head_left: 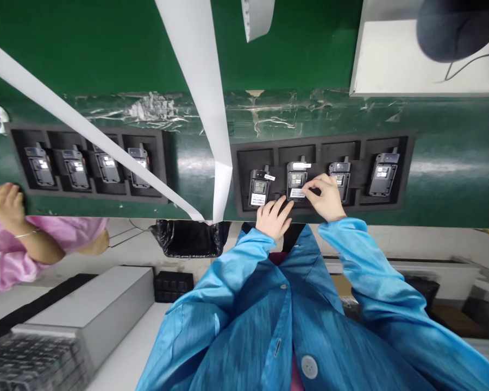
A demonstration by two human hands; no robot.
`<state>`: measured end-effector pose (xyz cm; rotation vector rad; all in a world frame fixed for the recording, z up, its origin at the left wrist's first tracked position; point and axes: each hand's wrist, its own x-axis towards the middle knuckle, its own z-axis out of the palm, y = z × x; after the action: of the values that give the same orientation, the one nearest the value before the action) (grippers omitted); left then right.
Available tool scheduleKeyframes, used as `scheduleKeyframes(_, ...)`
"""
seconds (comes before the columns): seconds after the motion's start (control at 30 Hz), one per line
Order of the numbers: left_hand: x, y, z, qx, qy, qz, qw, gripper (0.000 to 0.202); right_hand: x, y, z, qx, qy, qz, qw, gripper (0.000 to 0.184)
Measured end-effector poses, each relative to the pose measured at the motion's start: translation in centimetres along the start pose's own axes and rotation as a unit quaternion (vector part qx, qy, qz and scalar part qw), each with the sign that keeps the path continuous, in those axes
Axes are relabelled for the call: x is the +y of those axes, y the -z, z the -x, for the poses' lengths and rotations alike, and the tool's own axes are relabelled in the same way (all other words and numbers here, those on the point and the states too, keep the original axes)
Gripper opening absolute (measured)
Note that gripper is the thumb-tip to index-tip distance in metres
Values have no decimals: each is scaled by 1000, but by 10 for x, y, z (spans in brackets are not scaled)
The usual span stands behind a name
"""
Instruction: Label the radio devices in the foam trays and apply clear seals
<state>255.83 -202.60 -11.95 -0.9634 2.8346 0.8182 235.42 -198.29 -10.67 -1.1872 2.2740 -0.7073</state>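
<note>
A black foam tray holds several handheld radios with open backs, each in its own compartment. My right hand has thumb and forefinger pinched at the right edge of a white printed label, which lies on the lower part of the second radio from the left. My left hand rests at the tray's front edge with fingers apart, just below the leftmost radio. That radio also bears a white label. The third radio is partly covered by my right hand.
Another foam tray of radios lies to the left, crossed by a long white paper strip. A second strip hangs down mid-table. A co-worker's hand is at far left. A black-lined bin stands below the table edge.
</note>
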Motion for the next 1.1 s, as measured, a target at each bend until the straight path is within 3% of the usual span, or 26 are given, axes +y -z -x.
scheduleKeyframes(1.1, -1, -5, -1, -2, 1, -8, 1000, 51, 7, -10, 0, -5, 17, 23, 1000, 13)
